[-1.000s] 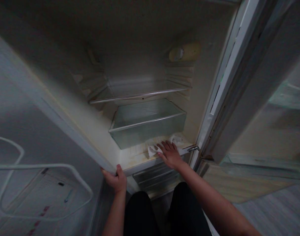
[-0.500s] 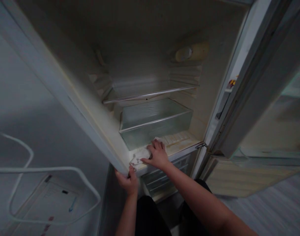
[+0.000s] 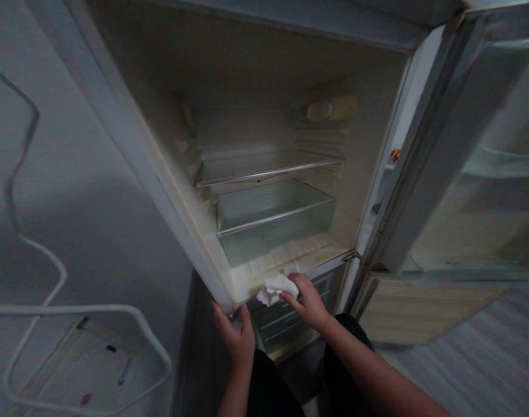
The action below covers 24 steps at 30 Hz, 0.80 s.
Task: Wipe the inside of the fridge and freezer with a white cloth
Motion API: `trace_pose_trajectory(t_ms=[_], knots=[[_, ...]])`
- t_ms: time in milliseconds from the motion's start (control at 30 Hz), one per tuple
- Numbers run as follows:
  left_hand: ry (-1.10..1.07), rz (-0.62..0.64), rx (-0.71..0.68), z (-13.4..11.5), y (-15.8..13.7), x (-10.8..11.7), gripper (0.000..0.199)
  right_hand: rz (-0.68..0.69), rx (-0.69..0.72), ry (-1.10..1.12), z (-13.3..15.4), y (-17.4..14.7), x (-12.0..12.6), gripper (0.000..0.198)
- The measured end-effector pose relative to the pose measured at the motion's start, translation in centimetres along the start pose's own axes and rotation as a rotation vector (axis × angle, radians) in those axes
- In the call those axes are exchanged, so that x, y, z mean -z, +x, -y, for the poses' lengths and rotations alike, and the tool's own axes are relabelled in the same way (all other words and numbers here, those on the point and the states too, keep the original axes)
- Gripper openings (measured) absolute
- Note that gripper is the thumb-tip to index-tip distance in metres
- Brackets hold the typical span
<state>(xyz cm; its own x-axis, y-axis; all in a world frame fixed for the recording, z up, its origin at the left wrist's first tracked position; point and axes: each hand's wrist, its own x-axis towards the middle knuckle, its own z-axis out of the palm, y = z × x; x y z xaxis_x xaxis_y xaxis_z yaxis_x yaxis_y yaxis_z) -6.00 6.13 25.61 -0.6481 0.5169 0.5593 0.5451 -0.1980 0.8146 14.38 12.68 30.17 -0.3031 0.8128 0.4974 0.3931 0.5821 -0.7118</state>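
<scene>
A crumpled white cloth (image 3: 278, 288) is pinched in my right hand (image 3: 308, 301), at the front edge of the fridge floor (image 3: 286, 259). From this view I cannot tell whether it is cloth or paper. My left hand (image 3: 236, 335) grips the lower left corner of the fridge frame (image 3: 224, 296), fingers on the outer side and thumb on the front. Behind my hands sits a clear drawer (image 3: 277, 237), pushed back on the ribbed, yellowed floor. Above the drawer runs a glass shelf (image 3: 268, 167).
The fridge door (image 3: 438, 174) stands wide on the right, with a clear door bin (image 3: 503, 159). Below is a lower compartment with clear drawers (image 3: 286, 324). A white cable (image 3: 95, 308) loops on the left, over a pale panel (image 3: 95, 359). A yellowed lamp cover (image 3: 334, 109) is inside.
My right hand has come forward from the fridge floor to its front edge, bunching up the cloth that lay spread under it. My left hand stays at the corner. The view has shifted slightly.
</scene>
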Motion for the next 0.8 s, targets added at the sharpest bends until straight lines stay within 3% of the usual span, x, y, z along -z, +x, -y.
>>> trace_pose_trajectory(t_ms=[100, 167, 233, 300, 467, 667, 800], knots=[[-0.06, 0.126, -0.04, -1.5, -4.8, 1.4, 0.06, -0.041, -0.272, 0.264, -0.6, -5.2, 0.4, 0.042], [-0.152, 0.443, 0.122, -2.3, -7.6, 1.7, 0.046, 0.004, -0.399, 0.395, -0.7, -8.3, 0.0, 0.044], [-0.235, 0.747, 0.318, -2.9, -9.4, 1.4, 0.047, 0.038, -0.467, 0.517, -0.4, -11.0, -0.9, 0.042], [-0.274, 0.868, 0.434, -3.2, -10.2, 0.7, 0.051, 0.027, -0.539, 0.659, 0.2, -13.0, -1.9, 0.041], [-0.244, 0.834, 0.583, -3.9, -9.3, -0.5, 0.058, 0.041, -0.637, 0.885, 1.5, -15.2, -3.3, 0.042], [-0.306, 0.875, 0.584, -6.3, -9.1, -0.2, 0.059, -0.03, -0.585, 0.709, 0.1, -14.7, -1.7, 0.044], [-0.299, 0.911, 0.527, -6.4, -9.2, -0.1, 0.059, -0.108, -0.587, 0.617, -0.9, -14.2, 0.2, 0.05]])
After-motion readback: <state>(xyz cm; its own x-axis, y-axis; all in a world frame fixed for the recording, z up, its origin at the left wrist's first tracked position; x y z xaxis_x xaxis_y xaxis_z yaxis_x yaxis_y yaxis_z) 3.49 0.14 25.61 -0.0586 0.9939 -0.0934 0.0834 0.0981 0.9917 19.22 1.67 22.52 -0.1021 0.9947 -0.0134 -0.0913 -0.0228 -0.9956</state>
